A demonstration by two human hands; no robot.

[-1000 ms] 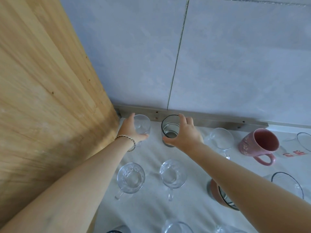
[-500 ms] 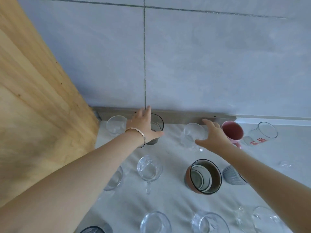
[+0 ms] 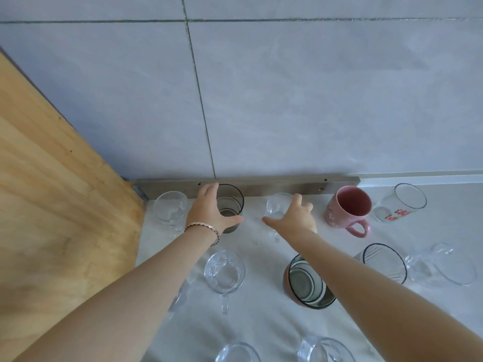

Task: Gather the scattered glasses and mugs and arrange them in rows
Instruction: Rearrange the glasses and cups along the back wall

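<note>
The left grip (image 3: 209, 212) is wrapped round the smoked grey glass (image 3: 231, 205), thumb on the near side and fingers on the far side, at the counter's (image 3: 261, 322) back edge. The right grip (image 3: 294, 218) is spread over a small clear glass (image 3: 277, 206) just beside it. Whether it actually has hold I cannot tell, since the glass is see-through and half hidden.

The risks look like knocks and slips. A clear mug (image 3: 170, 207) stands in the back left corner, close to the left wrist, and the pink mug (image 3: 349, 207) is near the right fingers, so a careless sideways move could clip either. Both forearms reach over a clear handled mug (image 3: 224, 273) and a brown striped cup (image 3: 308, 283), and a dropped elbow might tip them. Smooth glass may also slide out of a loose hold.

The counter is white and smooth. A printed glass (image 3: 400, 205) and more glasses are scattered toward its right and front edges. A metal strip (image 3: 261, 182) runs along the back beneath a grey tiled wall (image 3: 287, 100), and a wooden panel (image 3: 52, 205) closes the left side.
</note>
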